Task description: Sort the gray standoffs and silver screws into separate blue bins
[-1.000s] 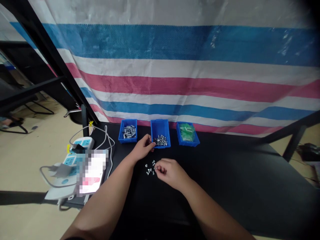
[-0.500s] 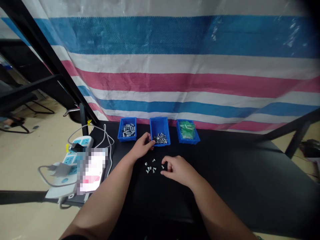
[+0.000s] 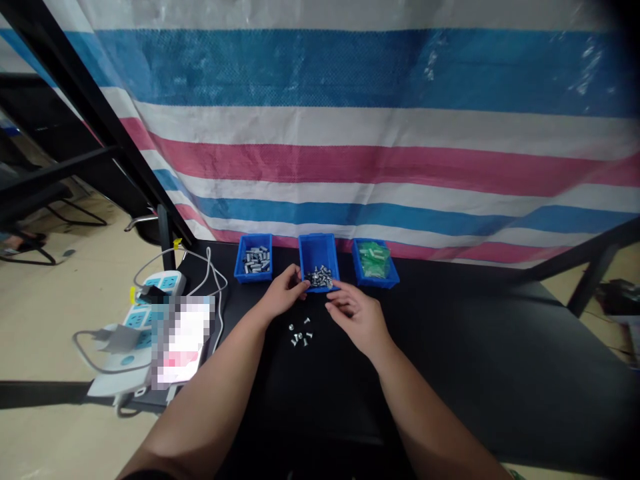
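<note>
At centre, the left hand (image 3: 283, 293) pinches a blue bin (image 3: 318, 249) of screws (image 3: 320, 275); the right hand (image 3: 361, 321), fingers parted, is at its lower-right corner. Left: pixelated screen (image 3: 187, 343).

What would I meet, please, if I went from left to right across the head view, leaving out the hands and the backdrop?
Power strip, left blue box with metal pieces, middle blue box with screws, right blue box with a green bag.
</note>
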`<state>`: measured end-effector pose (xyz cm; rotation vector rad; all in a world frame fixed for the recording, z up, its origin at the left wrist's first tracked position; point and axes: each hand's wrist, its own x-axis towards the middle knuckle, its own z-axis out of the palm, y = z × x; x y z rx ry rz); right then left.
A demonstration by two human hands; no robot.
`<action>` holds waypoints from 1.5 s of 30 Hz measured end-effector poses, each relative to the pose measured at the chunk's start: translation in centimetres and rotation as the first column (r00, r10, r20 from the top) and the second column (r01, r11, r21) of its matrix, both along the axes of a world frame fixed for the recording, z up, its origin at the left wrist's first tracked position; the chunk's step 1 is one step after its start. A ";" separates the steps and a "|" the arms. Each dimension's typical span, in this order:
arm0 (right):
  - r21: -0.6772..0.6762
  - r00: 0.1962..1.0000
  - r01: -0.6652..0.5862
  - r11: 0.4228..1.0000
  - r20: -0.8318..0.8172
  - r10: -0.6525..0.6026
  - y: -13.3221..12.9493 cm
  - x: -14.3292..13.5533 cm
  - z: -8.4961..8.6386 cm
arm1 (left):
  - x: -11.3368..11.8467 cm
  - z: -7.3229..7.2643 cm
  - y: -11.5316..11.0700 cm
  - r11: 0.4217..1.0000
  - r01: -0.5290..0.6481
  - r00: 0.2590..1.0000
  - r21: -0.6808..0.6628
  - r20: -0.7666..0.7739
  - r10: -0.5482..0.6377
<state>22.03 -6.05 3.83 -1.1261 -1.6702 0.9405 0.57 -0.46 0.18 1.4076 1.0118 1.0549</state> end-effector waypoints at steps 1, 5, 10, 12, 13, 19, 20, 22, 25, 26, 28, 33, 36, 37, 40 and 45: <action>0.011 1.000 0.016 1.000 -0.021 -0.015 0.1 -0.1 0.1 | 0.0 0.0 0.0 1.000 0.001 1.000 0.003 -0.001 -0.001; 0.032 0.973 -0.141 0.990 0.189 0.132 -0.3 0.0 0.3 | -0.1 0.0 0.0 1.000 -0.004 0.999 0.022 -0.040 0.005; -0.031 0.848 -0.329 0.944 0.430 0.310 -1.3 -0.4 0.2 | -0.2 -0.1 0.0 1.000 -0.006 0.999 0.027 -0.053 0.007; -0.024 0.811 -0.341 0.940 0.498 0.307 -1.5 -0.9 0.2 | -0.1 -0.1 0.0 1.000 -0.009 0.999 0.028 -0.050 0.010; -0.010 0.796 -0.339 0.941 0.529 0.293 -1.6 -1.1 0.2 | -0.1 -0.1 0.0 1.000 -0.009 0.999 0.029 -0.051 0.010; -0.063 0.761 -0.414 0.908 0.523 0.383 -1.9 -0.8 0.3 | -0.1 -0.3 0.1 1.000 -0.011 0.999 0.025 -0.042 0.012; -0.107 0.777 -0.423 0.900 0.468 0.421 -1.8 -0.6 0.3 | -0.1 -0.3 0.1 1.000 -0.011 0.999 0.020 -0.038 0.012; -0.147 0.863 -0.379 0.914 0.301 0.406 -1.5 -0.4 0.1 | -0.1 -0.5 0.1 1.000 -0.012 0.999 0.014 -0.037 0.012; -0.100 0.988 -0.157 0.983 -0.004 0.157 -0.6 -0.6 -0.1 | -0.1 -0.6 0.2 1.000 -0.014 0.999 0.017 -0.034 0.014; -0.088 0.994 -0.094 0.992 -0.066 0.088 -0.4 -0.8 -0.2 | -0.1 -0.6 0.2 1.000 -0.013 0.999 0.019 -0.032 0.014; -0.071 0.995 -0.072 0.995 -0.069 0.067 -0.1 -0.9 -0.3 | -0.1 -0.5 0.1 1.000 -0.012 1.000 0.022 -0.027 0.012; 0.024 0.922 -0.241 0.970 0.319 0.221 -0.6 -1.4 -0.6 | -0.1 -0.3 0.0 0.999 -0.012 0.999 0.032 -0.040 0.014; 0.046 0.845 -0.279 0.959 0.487 0.222 -0.8 -2.0 -0.6 | -0.1 -0.3 0.0 1.000 -0.011 0.999 0.024 -0.041 0.012; 0.053 0.823 -0.289 0.956 0.523 0.220 -0.9 -2.2 -0.5 | -0.1 -0.2 0.0 1.000 -0.011 0.999 0.023 -0.043 0.012; 0.040 0.770 -0.342 0.939 0.585 0.255 -1.1 -2.3 -0.3 | -0.1 -0.2 0.0 0.999 -0.015 0.998 0.030 -0.054 0.017; -0.085 0.856 -0.357 0.930 0.368 0.362 -0.9 -1.2 -0.5 | -0.1 -0.3 0.1 0.999 -0.018 0.997 0.038 -0.069 0.021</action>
